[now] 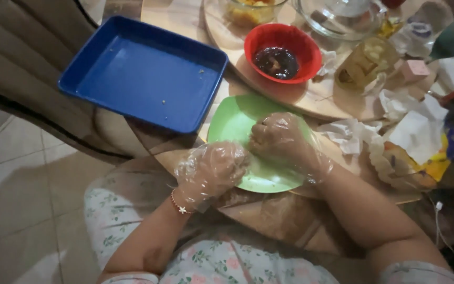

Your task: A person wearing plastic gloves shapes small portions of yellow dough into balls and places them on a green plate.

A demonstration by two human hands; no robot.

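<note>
Both my hands wear thin clear plastic gloves. My left hand [210, 171] rests curled on the near left rim of a light green plate [228, 122] on the wooden table. My right hand [279, 138] is closed into a fist over the middle of the plate, pressing down on it. Whatever lies under the fist is hidden. A thin bracelet with a small star sits on my left wrist.
A blue rectangular tray [145, 71] lies to the far left, partly over the table edge. A red bowl [283, 51] with dark filling stands on a round wooden board [311, 97]. Glass bowls, crumpled paper [349, 135] and packaging crowd the right.
</note>
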